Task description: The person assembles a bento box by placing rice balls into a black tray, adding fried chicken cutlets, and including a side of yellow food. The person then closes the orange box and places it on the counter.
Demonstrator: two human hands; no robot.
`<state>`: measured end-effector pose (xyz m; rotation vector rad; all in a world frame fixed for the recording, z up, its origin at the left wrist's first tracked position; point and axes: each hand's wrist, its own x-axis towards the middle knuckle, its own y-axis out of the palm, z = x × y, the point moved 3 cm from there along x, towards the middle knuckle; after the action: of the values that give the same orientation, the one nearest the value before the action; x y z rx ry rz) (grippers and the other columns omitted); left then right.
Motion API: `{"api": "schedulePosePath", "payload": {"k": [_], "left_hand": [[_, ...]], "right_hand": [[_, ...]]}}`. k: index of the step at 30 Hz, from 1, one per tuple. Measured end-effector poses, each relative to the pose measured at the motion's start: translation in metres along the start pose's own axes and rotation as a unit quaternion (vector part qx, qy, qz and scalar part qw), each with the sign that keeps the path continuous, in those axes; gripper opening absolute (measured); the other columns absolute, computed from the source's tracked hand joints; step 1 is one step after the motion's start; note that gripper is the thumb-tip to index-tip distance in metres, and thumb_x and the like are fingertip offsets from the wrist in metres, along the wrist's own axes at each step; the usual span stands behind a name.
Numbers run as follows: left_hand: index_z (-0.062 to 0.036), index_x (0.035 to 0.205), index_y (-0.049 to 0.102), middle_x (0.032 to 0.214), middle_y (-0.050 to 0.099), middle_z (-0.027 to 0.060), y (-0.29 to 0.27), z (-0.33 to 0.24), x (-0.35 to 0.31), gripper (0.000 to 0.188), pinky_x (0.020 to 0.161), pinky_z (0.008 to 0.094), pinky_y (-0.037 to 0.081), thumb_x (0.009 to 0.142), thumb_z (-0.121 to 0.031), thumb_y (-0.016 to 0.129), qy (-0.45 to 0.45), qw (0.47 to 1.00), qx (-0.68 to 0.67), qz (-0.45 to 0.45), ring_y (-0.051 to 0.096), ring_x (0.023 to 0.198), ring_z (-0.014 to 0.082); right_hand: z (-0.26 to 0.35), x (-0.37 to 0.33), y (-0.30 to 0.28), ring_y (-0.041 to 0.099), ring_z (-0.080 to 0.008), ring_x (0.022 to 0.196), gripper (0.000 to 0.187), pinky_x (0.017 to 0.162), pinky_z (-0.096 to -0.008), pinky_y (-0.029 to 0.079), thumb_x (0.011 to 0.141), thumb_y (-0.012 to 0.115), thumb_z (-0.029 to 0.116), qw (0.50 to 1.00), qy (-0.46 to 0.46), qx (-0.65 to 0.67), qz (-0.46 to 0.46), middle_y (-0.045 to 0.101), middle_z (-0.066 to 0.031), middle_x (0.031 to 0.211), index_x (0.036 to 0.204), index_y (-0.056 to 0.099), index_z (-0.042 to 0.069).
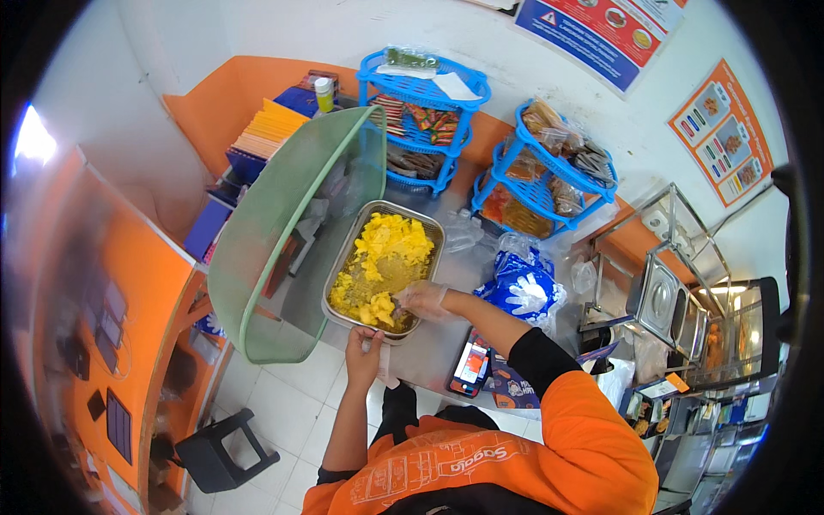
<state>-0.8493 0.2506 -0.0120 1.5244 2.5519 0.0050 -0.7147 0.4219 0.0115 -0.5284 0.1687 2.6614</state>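
A rectangular metal tray lies on the steel counter in front of me, holding yellow, lumpy food that resembles scrambled egg. The food is heaped at the far side and the near left, with a thinner, finer layer between. My right hand, in a clear plastic glove, reaches over the tray's near right part; its fingers are drawn together at the food, and what they pinch is too small to tell. My bare left hand grips the near rim with curled fingers.
A green plastic basket stands tilted left of the tray. Blue tiered racks with packets line the wall behind. Right of the tray are a blue plastic package and a phone. A black stool stands on the floor at left.
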Motion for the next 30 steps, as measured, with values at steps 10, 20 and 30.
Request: {"api": "schedulePosePath", "payload": {"k": [10, 20, 30], "left_hand": [[-0.0055, 0.1, 0.056, 0.101, 0.059, 0.0043, -0.001, -0.009, -0.013, 0.018, 0.09, 0.0289, 0.045, 0.091, -0.011, 0.07, 0.023, 0.998, 0.052, -0.011, 0.056, 0.097, 0.0146], [-0.0047, 0.099, 0.058, 0.095, 0.06, 0.0056, 0.007, -0.029, -0.014, 0.009, 0.09, 0.0313, 0.044, 0.096, -0.013, 0.06, 0.077, 0.987, 0.127, 0.066, 0.057, 0.093, 0.0161], [-0.0042, 0.099, 0.056, 0.095, 0.058, 0.0052, 0.101, -0.054, -0.072, 0.016, 0.088, 0.0309, 0.043, 0.101, -0.02, 0.055, 0.118, 0.975, 0.184, -0.03, 0.055, 0.093, 0.0159]], "right_hand": [[0.037, -0.074, 0.003, 0.035, -0.0072, 0.051, 0.034, 0.046, -0.0271, 0.019, 0.097, 0.055, 0.046, 0.943, 0.11, 0.307, -0.069, 0.038, 0.008, 0.058, 0.112, 0.067, 0.018], [0.034, -0.362, 0.01, 0.036, -0.0083, 0.048, 0.032, 0.044, -0.0254, 0.025, 0.098, 0.055, 0.04, 0.833, -0.099, 0.463, -0.286, 0.039, 0.0048, 0.059, 0.108, 0.067, 0.012], [-0.211, -0.728, 0.081, 0.045, -0.0125, 0.046, 0.028, 0.04, -0.0281, 0.031, 0.097, 0.058, 0.034, 0.629, -0.035, 0.018, -0.777, 0.052, -0.0001, 0.062, 0.107, 0.067, 0.009]]}}
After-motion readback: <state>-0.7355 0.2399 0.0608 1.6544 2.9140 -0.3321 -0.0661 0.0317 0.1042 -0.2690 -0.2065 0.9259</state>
